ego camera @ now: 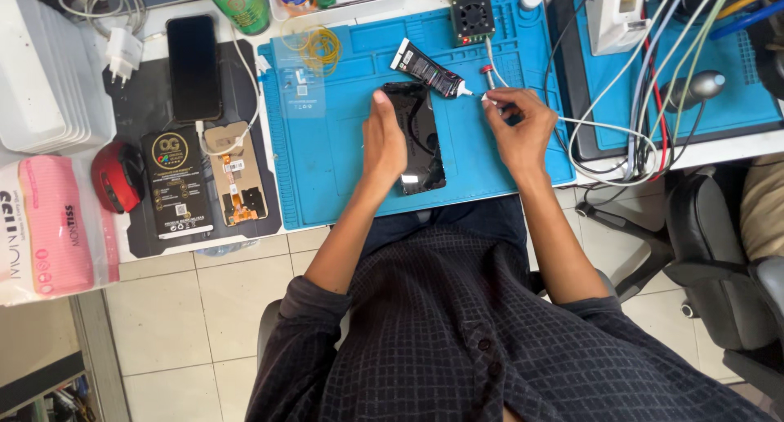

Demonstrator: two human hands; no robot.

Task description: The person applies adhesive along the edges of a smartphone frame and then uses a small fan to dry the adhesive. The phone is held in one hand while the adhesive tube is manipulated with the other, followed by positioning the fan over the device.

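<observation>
Blue mat: glue tube beside phone screen.

A blue work mat covered the middle of the white surface. To its left a dark phone lay on a black mat, plugged to a white cable, with a black box and an opened tan phone back just below it. A red round object sat beside the box, and a pink tissue pack lay further left. A white charger rested near stacked white trays. Yellow rubber bands lay on the blue mat's upper part, a small black fan stood at its top edge, and a second blue mat with a tangle of cables lay to the right.
</observation>
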